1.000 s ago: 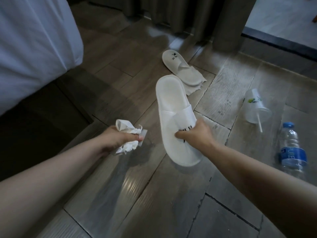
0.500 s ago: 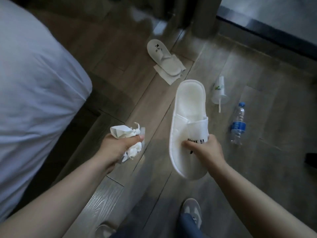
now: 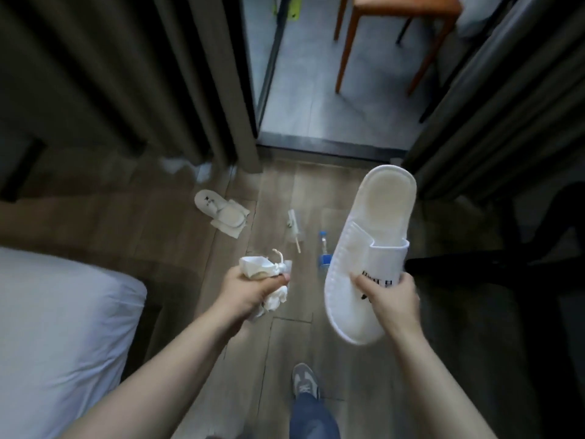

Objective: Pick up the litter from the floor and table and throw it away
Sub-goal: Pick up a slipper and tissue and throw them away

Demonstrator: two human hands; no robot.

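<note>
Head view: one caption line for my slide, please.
Left hand grips crumpled tissue, right hand holds white slipper; another slipper, cup and bottle litter the floor.

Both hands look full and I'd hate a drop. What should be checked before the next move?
1. Left hand grips tissue: ok.
2. Right hand grips slipper: ok.
3. A hand free for more litter: not ok.
4. Floor cleared: not ok; second slipper, cup, bottle lie there.
5. Where to throw it: cannot tell from this view.
</note>
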